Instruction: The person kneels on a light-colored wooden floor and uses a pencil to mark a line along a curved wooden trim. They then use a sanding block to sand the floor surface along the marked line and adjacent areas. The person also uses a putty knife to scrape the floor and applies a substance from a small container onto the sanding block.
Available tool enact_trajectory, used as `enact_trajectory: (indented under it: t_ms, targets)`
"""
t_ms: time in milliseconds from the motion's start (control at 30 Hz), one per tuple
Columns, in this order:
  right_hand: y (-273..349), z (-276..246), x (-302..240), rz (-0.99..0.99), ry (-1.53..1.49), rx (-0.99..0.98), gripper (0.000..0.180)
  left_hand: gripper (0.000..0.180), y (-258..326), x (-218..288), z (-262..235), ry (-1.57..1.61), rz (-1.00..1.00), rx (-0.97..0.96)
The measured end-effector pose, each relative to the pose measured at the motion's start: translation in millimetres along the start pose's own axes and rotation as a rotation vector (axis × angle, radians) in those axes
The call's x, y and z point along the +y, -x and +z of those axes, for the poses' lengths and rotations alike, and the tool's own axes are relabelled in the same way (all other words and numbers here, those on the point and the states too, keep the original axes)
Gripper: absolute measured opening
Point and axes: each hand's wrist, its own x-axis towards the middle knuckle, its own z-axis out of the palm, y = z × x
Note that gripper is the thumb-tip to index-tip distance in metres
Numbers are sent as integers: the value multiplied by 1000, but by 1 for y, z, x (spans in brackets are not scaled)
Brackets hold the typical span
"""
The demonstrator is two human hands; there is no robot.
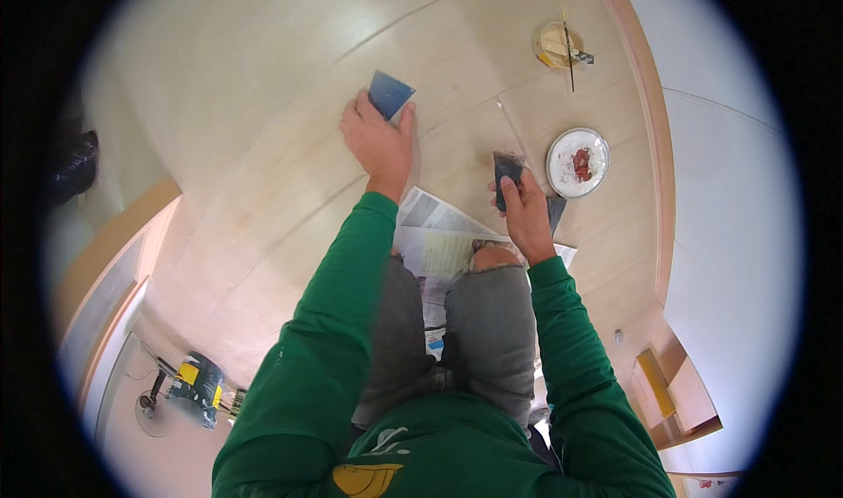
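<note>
Blue scraper (389, 94) is sitting gripped in your left hand (378, 140), while your right hand (524, 214), clutching a dark scraper (506, 166), is risking bumping the white dish (564, 151) if swung right.

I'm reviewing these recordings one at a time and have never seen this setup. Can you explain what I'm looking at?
There is no machine here: a person in green sleeves works bare-handed. The one picture comes from a fisheye camera on their head, looking down, so straight edges bend and the corners go black.

The left hand holds a blue flat piece; the right hand holds a dark flat piece.

On the pale surface are newspaper sheets, a white round dish with reddish-brown stuff, and a round tub with a thin stick across it.
</note>
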Motion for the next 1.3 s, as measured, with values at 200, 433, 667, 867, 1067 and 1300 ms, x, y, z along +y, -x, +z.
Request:
enact_trajectory:
  t_ms: [200,433,667,867,1067,1300]
  targets:
    - [18,-3,23,-48,69,210,28,54,-19,2,-14,-55,-161,-146]
    - [12,3,42,-168,82,364,34,18,59,46,-54,367,172,-349]
    - [26,25,42,-157,28,268,38,16,126,102,-68,534,206,-286]
    - [30,20,56,-184,32,260,36,16,139,98,-54,532,259,-269]
    - [52,14,34,-253,203,147,36,15,123,68,-37,464,156,-256]
    - [53,0,58,-103,154,279,38,22,112,38,-43,988,-963,-624]
